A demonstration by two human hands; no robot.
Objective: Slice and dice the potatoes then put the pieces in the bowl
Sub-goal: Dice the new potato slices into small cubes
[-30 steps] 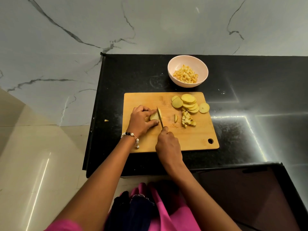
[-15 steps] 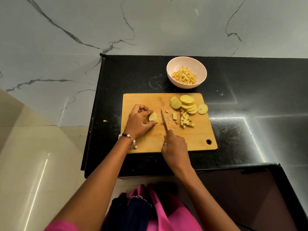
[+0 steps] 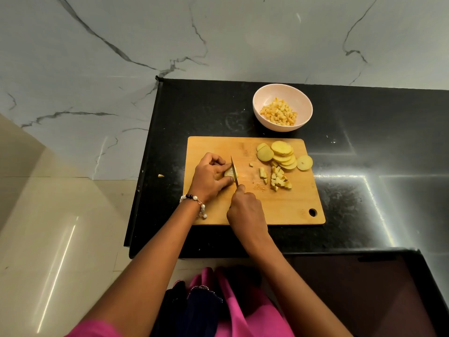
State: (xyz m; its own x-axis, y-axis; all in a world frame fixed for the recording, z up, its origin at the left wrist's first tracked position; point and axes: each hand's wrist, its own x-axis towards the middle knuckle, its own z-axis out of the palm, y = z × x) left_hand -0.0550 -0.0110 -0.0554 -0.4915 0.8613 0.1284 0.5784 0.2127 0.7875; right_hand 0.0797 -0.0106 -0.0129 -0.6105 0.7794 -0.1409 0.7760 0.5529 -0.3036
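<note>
left hand [image 3: 211, 176] gripped the potato piece [image 3: 230, 173] at frame centre; right hand [image 3: 245, 210], clamped on the knife [image 3: 234, 173], had returned the blade onto it. dicing continued; bowl [image 3: 282, 93] stood above.

I can read no writing, label, brand or number anywhere in front of me.
</note>
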